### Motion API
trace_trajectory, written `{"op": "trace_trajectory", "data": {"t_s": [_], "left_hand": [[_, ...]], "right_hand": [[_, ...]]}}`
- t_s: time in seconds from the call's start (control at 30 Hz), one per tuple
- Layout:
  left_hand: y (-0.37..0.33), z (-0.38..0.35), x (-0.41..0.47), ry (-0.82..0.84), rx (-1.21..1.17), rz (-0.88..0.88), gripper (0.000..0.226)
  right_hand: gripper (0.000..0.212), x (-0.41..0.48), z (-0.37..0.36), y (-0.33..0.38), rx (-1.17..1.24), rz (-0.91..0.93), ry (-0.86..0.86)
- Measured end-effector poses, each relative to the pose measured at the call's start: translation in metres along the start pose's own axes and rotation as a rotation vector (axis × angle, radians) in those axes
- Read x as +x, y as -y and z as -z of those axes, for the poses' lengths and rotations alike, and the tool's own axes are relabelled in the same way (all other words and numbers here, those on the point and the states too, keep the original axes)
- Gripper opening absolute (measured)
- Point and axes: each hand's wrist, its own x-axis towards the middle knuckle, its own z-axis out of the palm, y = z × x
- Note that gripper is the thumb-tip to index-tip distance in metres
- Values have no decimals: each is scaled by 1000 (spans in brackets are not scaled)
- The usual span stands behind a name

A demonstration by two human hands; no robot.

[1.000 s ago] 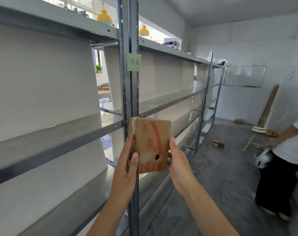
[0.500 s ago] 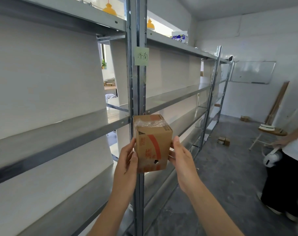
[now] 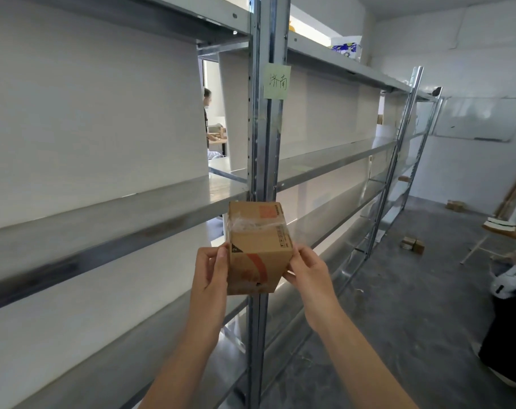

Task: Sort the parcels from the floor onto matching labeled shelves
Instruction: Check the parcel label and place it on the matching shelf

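A small cardboard box (image 3: 256, 246) is held up between both hands, in front of the metal shelf post (image 3: 264, 143). Its taped top is tilted toward the camera and is level with the front edge of the middle shelf (image 3: 103, 219). The box's 9 o'clock side is gripped by the curled fingers of the left hand (image 3: 211, 270), and its 3 o'clock edge is pinched by the right hand (image 3: 307, 270). A green handwritten note (image 3: 277, 81) is stuck on the post at 12 o'clock from the box. Small boxes (image 3: 412, 245) are seen on the floor at 3 o'clock, well apart.
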Motion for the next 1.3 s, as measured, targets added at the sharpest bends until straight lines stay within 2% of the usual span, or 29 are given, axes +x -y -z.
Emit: {"op": "trace_trajectory", "data": {"t_s": [0.07, 0.2, 0.3, 0.37, 0.5, 0.57, 0.63, 0.8, 0.93, 1.1, 1.3], "left_hand": [[-3, 4, 3, -4, 2, 8, 22], [-11, 10, 5, -18, -18, -18, 37], [-15, 11, 5, -3, -21, -29, 42], [-17, 13, 5, 5, -30, -18, 43], [-19, 18, 6, 26, -38, 2, 38], [-18, 20, 7, 45, -18, 0, 35], [-16, 18, 5, 65, -17, -38, 35], [-9, 10, 5, 84, -68, -151, 52], [-4, 12, 3, 106, -43, -113, 47], [-1, 21, 8, 129, -11, -114, 40], [-4, 31, 18, 186, -29, -141, 34]], "right_hand": [[26, 3, -4, 0, -5, 26, 33], [32, 8, -10, 5, -13, 78, 77], [25, 11, -10, 7, -40, 98, 112], [29, 13, -10, 6, -38, 102, 135], [27, 16, -8, 4, -29, 109, 193], [35, 16, -9, 3, -4, 116, 206], [40, 17, -11, 2, 42, 110, 198], [29, 19, -13, 4, 11, 129, 150], [36, 18, -8, 10, -49, 190, 154], [49, 24, -1, 10, -58, 178, 182], [44, 27, 8, 8, -33, 193, 274]]}}
